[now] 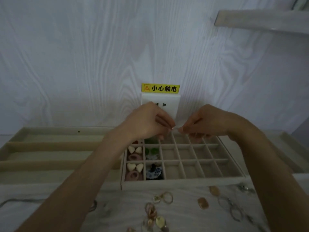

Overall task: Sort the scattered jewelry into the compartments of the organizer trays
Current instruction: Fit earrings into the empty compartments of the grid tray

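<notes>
1. The long-slot tray (50, 146) lies at the left of the table (50, 206), with its slots running left to right. I can make out nothing in the slots that show.

2. The left hand (147, 123) is raised over the far edge of the grid tray (192, 178). Its fingers are curled and its fingertips are pinched together on a tiny bright piece (173, 128).

3. That small piece sits right between the two hands, above the far row of compartments. It is too small and blurred to name. If it has a long axis, it seems to run left to right from one pinch to the other.

4. The right hand (205, 124) meets it from the other side, its fingertips likewise closed on or against the same piece. Both hands are equally near, and neither is free.

5. Below them, the grid tray's two left columns hold cream hearts (134, 150), pink rings (134, 175) and green and blue items. The compartments to the right look empty.

6. My judgement is that the coming move turns on this: the nearest open compartment lies directly beneath the pinch, so the piece needs only to be lowered.

7. Loose jewelry (160, 213) lies scattered along the table's near edge, nearer the right arm.
</notes>
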Demonstrator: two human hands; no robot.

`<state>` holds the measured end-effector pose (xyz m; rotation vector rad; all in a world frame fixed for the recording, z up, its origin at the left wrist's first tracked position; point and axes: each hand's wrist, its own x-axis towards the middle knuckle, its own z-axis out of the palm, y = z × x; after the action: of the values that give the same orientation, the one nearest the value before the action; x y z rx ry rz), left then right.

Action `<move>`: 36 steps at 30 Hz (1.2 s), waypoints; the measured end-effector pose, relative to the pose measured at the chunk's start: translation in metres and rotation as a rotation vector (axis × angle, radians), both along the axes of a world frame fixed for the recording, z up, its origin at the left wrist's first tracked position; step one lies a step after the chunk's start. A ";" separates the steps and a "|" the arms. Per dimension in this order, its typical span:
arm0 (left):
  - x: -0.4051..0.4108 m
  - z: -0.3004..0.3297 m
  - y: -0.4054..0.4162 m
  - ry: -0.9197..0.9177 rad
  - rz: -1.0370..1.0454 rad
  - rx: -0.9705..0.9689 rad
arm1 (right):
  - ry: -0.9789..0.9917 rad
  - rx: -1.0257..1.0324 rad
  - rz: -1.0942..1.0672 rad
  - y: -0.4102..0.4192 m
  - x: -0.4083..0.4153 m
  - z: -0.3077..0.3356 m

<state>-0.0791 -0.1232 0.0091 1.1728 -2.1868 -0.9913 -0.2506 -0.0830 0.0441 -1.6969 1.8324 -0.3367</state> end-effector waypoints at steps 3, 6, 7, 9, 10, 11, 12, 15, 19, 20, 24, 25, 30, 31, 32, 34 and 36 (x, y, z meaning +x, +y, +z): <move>0.000 0.000 0.000 -0.013 0.003 0.017 | 0.076 -0.011 -0.006 -0.003 0.000 -0.003; 0.004 0.006 -0.001 -0.037 0.017 0.002 | 0.084 -0.040 0.000 -0.005 0.002 -0.009; 0.007 0.009 -0.002 -0.058 0.026 -0.006 | 0.070 -0.058 0.001 -0.005 0.004 -0.011; 0.013 0.015 -0.002 -0.096 0.040 0.006 | 0.044 -0.094 -0.002 -0.007 0.007 -0.016; 0.016 0.019 -0.002 -0.114 0.045 0.013 | 0.041 -0.108 0.000 -0.008 0.010 -0.019; 0.018 0.022 -0.001 -0.128 0.047 0.017 | 0.049 -0.123 0.005 -0.009 0.012 -0.023; 0.021 0.024 -0.001 -0.145 0.045 0.019 | 0.064 -0.144 0.006 -0.009 0.014 -0.027; 0.024 0.029 0.003 -0.257 -0.031 -0.002 | 0.110 -0.225 -0.017 -0.010 0.019 -0.036; 0.014 0.028 0.010 -0.486 -0.187 -0.043 | 0.244 -0.290 -0.044 -0.008 0.027 -0.037; 0.010 0.026 0.011 -0.546 -0.195 -0.063 | 0.256 -0.292 -0.043 -0.008 0.028 -0.037; 0.004 0.023 0.014 -0.656 -0.183 -0.085 | 0.256 -0.272 -0.002 -0.005 0.028 -0.033; 0.004 0.023 0.014 -0.661 -0.180 -0.090 | 0.251 -0.267 0.007 -0.004 0.028 -0.032; 0.006 0.023 0.015 -0.698 -0.205 -0.017 | 0.248 -0.137 0.114 -0.001 0.020 -0.019; 0.005 0.022 0.015 -0.697 -0.211 0.000 | 0.253 -0.125 0.129 0.000 0.018 -0.016; 0.005 0.022 0.015 -0.694 -0.210 0.014 | 0.257 -0.115 0.143 0.000 0.015 -0.012; 0.005 0.022 0.016 -0.693 -0.196 0.028 | 0.278 -0.091 0.185 0.003 0.011 -0.006; 0.004 0.021 0.017 -0.698 -0.186 0.030 | 0.326 -0.018 0.238 0.006 0.010 -0.001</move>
<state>-0.0747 -0.1065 0.0303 1.5153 -2.8664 -0.7514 -0.2401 -0.0772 0.0432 -2.0536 1.8225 0.0259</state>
